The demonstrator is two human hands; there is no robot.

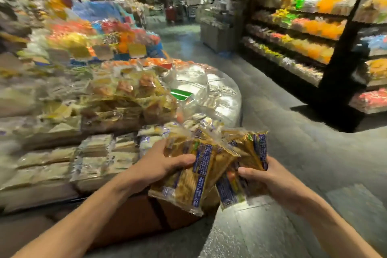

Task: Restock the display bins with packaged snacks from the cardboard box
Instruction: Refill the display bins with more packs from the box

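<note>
Head view. The left hand [161, 165] and right hand [272, 180] each hold a bundle of yellow-brown snack packets with blue printed edges. They are held above the open cardboard box [134, 216], which sits low at the foot of the display.

The left fingers [184, 160] are curled round the larger bundle [194, 176], thumb on top. The right fingers [249, 172] pinch the smaller bundle [251, 148] from its near side. The two bundles touch at their inner edges. Their long axes run away from the body, and the tops fan slightly outward.

The display bins [100, 153] lie ahead and to the left, stacked with pale flat packets laid in rows. Motion blur hides their dividers, so which compartment takes this product cannot be told. A clear plastic bag [209, 90] rests further back on the display's rounded end.

Judgement: the left hand is nearer the bins, so its bundle would likely be set down first. The packets would probably need turning flat to match the rows. A dark shelf unit [303, 37] stands across the aisle floor [272, 111], well apart.
</note>
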